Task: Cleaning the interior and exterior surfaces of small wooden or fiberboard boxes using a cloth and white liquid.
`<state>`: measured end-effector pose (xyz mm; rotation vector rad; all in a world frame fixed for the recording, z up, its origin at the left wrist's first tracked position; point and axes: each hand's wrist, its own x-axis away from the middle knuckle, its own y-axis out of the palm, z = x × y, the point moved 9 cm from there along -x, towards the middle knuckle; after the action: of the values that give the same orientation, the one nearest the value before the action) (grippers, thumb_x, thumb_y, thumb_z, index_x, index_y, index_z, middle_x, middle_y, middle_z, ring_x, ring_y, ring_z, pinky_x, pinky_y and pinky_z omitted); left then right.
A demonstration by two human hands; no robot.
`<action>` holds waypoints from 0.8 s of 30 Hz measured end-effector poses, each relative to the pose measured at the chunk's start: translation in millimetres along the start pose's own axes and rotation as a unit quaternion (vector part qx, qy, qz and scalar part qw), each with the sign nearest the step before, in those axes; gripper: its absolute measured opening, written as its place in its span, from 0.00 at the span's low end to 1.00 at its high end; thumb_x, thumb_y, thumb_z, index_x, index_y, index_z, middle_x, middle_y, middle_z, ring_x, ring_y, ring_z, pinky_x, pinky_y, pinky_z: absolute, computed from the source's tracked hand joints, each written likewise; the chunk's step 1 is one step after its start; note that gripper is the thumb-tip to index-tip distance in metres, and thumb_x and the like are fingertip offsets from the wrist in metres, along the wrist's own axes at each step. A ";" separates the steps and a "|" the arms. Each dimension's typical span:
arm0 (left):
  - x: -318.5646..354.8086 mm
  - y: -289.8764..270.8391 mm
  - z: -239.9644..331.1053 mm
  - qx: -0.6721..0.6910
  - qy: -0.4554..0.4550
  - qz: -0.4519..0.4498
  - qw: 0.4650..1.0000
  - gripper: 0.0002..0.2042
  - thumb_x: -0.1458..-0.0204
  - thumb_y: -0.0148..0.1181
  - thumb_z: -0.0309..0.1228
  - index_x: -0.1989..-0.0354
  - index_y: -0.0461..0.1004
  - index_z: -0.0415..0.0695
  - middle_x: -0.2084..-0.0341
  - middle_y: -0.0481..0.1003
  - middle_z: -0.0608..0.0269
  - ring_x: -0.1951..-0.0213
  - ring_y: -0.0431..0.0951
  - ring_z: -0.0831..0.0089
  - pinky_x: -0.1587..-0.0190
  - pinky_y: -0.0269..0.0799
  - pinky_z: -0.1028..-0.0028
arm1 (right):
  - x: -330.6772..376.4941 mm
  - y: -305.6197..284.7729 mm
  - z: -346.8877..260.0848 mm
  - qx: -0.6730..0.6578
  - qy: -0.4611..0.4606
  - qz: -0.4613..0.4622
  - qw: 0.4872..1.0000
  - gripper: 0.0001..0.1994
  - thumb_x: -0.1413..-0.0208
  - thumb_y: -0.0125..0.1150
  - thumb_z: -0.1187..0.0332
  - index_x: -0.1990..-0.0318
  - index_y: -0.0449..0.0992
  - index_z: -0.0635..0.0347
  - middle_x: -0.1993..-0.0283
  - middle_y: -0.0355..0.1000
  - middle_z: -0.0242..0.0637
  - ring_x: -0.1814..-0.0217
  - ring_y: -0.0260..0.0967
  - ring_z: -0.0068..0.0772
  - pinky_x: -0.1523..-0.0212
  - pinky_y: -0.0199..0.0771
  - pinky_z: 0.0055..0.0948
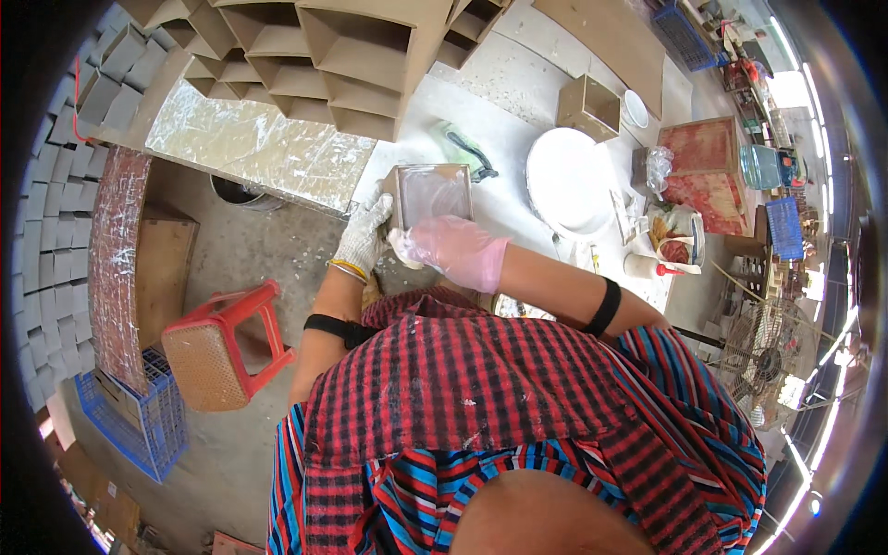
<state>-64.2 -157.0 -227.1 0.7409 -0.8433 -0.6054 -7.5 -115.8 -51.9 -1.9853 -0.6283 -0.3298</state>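
Note:
A brown open box (433, 196) with a greyish, filmy-looking inside lies tilted toward me at the near edge of the white table. My left hand (366, 231), in a white knitted glove with a yellow cuff, grips the box's left side. My right hand (455, 252), under a loose pink plastic cover, is at the box's near edge with its fingers curled. Something white and crumpled (405, 248) shows at those fingertips; I cannot tell whether it is a cloth or part of a glove. Just beyond the box lies a dark-handled tool (476, 157) beside greenish plastic.
Stacked open brown boxes (356, 46) stand on a scuffed board (259, 139) at the far left. A round white tub (569, 180) and a small brown box (589, 106) are to the right. A red stool (227, 347) and a blue crate (139, 421) stand on the left floor.

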 end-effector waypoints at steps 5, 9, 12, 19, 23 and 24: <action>9.4 18.2 9.4 0.024 0.004 0.008 1.000 0.23 0.45 0.52 0.33 0.40 0.58 0.47 0.51 0.68 0.63 0.53 0.71 0.69 0.55 0.73 0.66 | -11.4 -49.2 17.6 0.167 -0.125 0.200 0.957 0.19 0.52 0.48 0.75 0.50 0.69 0.53 0.48 0.64 0.42 0.46 0.61 0.46 0.44 0.61 0.38; 8.8 6.7 4.8 0.023 -0.017 0.025 0.999 0.24 0.46 0.54 0.36 0.41 0.58 0.45 0.51 0.68 0.59 0.51 0.70 0.64 0.53 0.72 0.61 | -40.6 -60.1 26.9 0.216 -0.128 0.213 0.944 0.18 0.51 0.47 0.76 0.50 0.70 0.54 0.46 0.63 0.41 0.44 0.61 0.45 0.42 0.61 0.36; 9.1 7.4 2.5 0.034 -0.032 0.025 0.999 0.25 0.46 0.53 0.33 0.39 0.56 0.47 0.50 0.67 0.67 0.51 0.70 0.71 0.52 0.71 0.66 | -35.6 -59.4 48.5 0.179 -0.087 0.204 0.959 0.19 0.53 0.48 0.77 0.52 0.71 0.54 0.50 0.66 0.42 0.46 0.62 0.45 0.43 0.61 0.37; 6.6 16.6 11.3 0.006 0.006 0.009 1.000 0.25 0.47 0.56 0.33 0.40 0.58 0.48 0.50 0.67 0.62 0.51 0.70 0.67 0.51 0.71 0.63 | -3.7 -62.4 115.4 0.152 0.124 0.141 0.970 0.14 0.54 0.51 0.76 0.58 0.73 0.58 0.58 0.70 0.44 0.50 0.65 0.44 0.50 0.67 0.35; 8.6 24.1 14.1 0.028 0.003 -0.007 1.000 0.25 0.48 0.57 0.33 0.41 0.59 0.48 0.48 0.66 0.61 0.48 0.69 0.66 0.50 0.71 0.63 | 10.0 -58.4 87.5 0.053 0.184 0.201 0.961 0.14 0.56 0.54 0.70 0.59 0.73 0.60 0.56 0.69 0.44 0.50 0.65 0.44 0.50 0.66 0.36; 10.1 24.7 13.9 0.018 -0.002 -0.002 1.000 0.25 0.48 0.57 0.33 0.41 0.58 0.48 0.48 0.66 0.61 0.48 0.68 0.66 0.50 0.71 0.63 | 7.1 -48.4 88.0 0.067 0.188 0.223 0.954 0.14 0.56 0.54 0.69 0.59 0.73 0.60 0.56 0.69 0.45 0.50 0.65 0.45 0.50 0.66 0.36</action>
<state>-65.9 -154.1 -197.2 0.7743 -0.8579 -0.5971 -31.5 -18.0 -54.6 -1.8056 0.0429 -0.3609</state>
